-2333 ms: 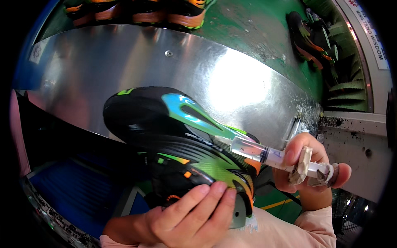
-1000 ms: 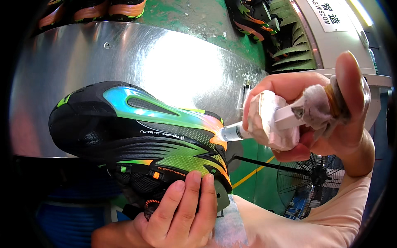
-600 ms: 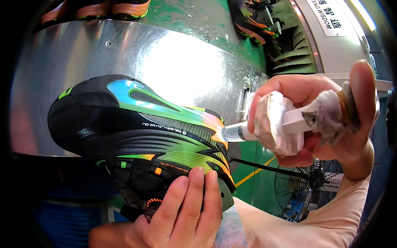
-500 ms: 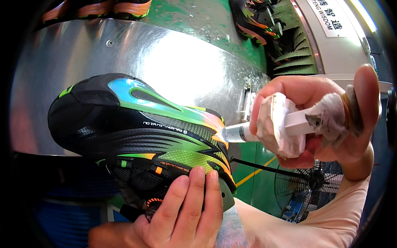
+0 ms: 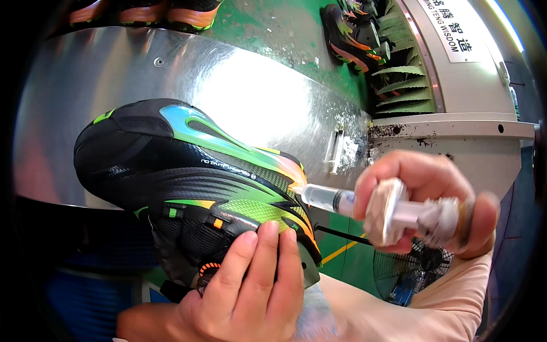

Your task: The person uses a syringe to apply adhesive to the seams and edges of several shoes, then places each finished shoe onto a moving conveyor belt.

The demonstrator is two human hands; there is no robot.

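Note:
A black sneaker with green, orange and blue panels lies on its side, toe to the left and heel to the right. My left hand grips it near the heel, fingers laid along the green side panel, the thumb mostly hidden. A clear syringe is in my right hand, its tip at the orange edge of the heel, where sole and upper meet. White wrapping covers its finger flange, and more wrapping surrounds the plunger end, against which my thumb rests.
Beneath the shoe is a shiny metal table; another syringe lies at its right end. More sneakers stand on a green surface beside a machine with hanging strips. A black fan stands at lower right.
My right hand has dropped lower, so the syringe now slants down to the right, its tip still at the heel edge. The shoe sits slightly further right at the toe.

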